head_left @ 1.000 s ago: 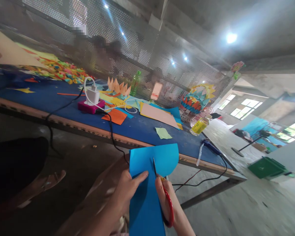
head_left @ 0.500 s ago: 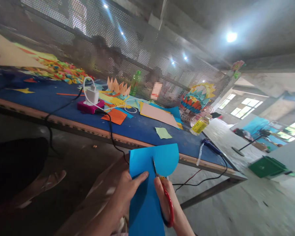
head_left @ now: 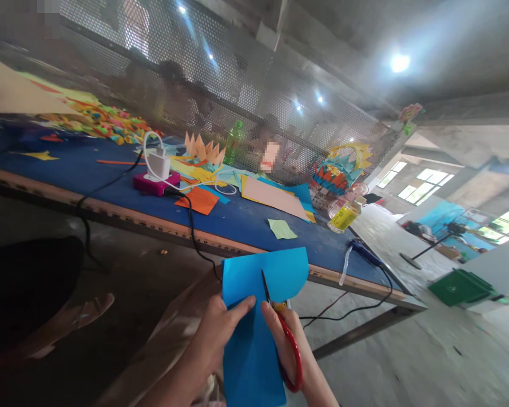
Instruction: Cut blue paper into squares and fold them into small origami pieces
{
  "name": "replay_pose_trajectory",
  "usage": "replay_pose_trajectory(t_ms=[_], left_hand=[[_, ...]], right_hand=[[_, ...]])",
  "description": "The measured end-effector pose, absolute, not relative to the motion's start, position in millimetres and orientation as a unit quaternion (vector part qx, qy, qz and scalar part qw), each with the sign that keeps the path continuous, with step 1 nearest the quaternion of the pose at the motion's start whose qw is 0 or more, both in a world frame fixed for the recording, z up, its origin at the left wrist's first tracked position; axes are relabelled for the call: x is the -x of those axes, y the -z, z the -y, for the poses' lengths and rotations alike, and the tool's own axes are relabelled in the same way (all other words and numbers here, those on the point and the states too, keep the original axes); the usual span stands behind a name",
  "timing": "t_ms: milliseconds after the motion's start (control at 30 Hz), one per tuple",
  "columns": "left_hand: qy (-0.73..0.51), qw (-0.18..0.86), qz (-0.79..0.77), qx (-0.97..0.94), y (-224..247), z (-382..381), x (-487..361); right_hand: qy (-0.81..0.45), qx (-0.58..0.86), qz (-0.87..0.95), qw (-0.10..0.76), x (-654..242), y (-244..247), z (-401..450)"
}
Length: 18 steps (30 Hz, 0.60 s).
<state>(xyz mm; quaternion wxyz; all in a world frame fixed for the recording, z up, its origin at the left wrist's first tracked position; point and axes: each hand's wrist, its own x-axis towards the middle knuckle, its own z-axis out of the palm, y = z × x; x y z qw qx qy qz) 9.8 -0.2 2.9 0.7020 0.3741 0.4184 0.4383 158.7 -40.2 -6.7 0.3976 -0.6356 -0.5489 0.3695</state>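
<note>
A sheet of blue paper [head_left: 246, 282] is held up in front of the table's near edge. My left hand [head_left: 224, 322] grips its left side, thumb on top and the fingers hidden beneath. In my right hand [head_left: 282, 333] is a pair of scissors with red handles [head_left: 297, 362], its dark blade lying across the upper middle of the paper. To the right of the blade, the paper's flap curves downward. The tip of the lower blade is hidden by the paper.
On the blue-topped table [head_left: 237, 226] lie an orange paper [head_left: 199, 200], a pale green piece [head_left: 282, 229] and stacked sheets [head_left: 274, 198]. A magenta power strip [head_left: 155, 183] with a charger stands left. A blue glue gun [head_left: 365, 251] lies right, near a yellow-labelled bottle [head_left: 345, 215]. Black cables hang over the edge.
My right hand and the scissors have shifted very slightly, with the red handle a little further right. My left hand keeps its hold on the blue paper.
</note>
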Motion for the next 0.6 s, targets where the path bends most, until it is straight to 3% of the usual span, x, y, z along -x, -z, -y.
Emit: replay_pose_trajectory(t_ms=[167, 600], left_hand=[[-0.430, 0.709, -0.408, -0.383, -1, 2, -9], [-0.416, 0.744, -0.386, -0.353, -6, -8, -4]], right_hand=[[-0.458, 0.599, 0.520, 0.402, -158, 1, 41], [-0.478, 0.591, 0.508, 0.406, -157, -3, 42]])
